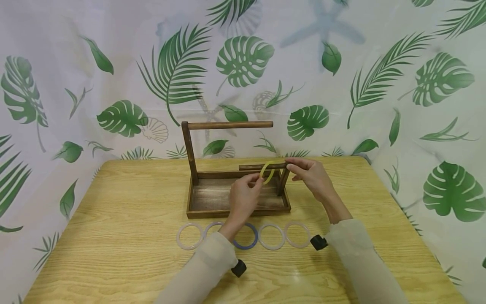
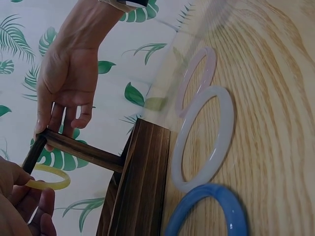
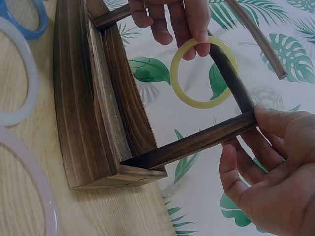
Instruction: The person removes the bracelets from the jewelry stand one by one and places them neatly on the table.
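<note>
A brown wooden stand has a shallow tray [image 1: 209,194], a tall post with an upper rod [image 1: 231,125], and a short post with a lower rod [image 1: 248,167]. My left hand [image 1: 244,196] pinches a yellow bangle [image 3: 175,73] between thumb and fingers. In the right wrist view the lower rod overlaps the bangle's ring and appears to pass through it. My right hand [image 1: 313,177] grips the corner where the lower rod meets its short post [image 3: 197,140], thumb and fingertips on the wood. Its other fingers curl loosely below.
Several bangles lie in a row in front of the stand, among them a blue one [image 2: 231,211], a white one [image 2: 224,123] and a pale pink one [image 2: 211,64]. My left forearm covers part of the row. A leaf-patterned cloth [image 1: 243,97] hangs behind the wooden table [image 1: 125,236].
</note>
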Available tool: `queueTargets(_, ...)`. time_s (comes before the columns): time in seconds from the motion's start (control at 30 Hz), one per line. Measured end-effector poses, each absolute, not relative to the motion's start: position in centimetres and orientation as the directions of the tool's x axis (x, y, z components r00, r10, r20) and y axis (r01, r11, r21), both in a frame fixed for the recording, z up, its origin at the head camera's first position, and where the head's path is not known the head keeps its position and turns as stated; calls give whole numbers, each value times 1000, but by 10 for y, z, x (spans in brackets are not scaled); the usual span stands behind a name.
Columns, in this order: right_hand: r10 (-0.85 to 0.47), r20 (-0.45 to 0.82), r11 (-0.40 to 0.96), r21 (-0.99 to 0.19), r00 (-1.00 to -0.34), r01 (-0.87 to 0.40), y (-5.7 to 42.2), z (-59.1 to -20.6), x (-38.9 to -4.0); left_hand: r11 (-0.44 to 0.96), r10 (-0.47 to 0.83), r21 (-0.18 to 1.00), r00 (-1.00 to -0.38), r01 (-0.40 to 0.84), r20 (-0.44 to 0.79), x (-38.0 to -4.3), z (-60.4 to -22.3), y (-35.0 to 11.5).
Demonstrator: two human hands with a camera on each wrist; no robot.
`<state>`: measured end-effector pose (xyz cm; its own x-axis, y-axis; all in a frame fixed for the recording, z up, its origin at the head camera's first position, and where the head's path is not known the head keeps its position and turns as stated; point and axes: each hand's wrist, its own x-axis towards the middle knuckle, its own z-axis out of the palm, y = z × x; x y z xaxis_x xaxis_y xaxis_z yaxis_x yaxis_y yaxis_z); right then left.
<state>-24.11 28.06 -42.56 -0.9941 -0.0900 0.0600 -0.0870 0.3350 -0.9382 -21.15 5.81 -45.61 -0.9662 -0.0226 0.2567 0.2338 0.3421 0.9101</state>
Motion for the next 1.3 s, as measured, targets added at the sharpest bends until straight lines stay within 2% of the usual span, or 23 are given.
queueTargets(1.3,-97,57,339,-937,-994,-87,281,-425,-241,396,-45,887,-960,238,278,-212,-455,32)
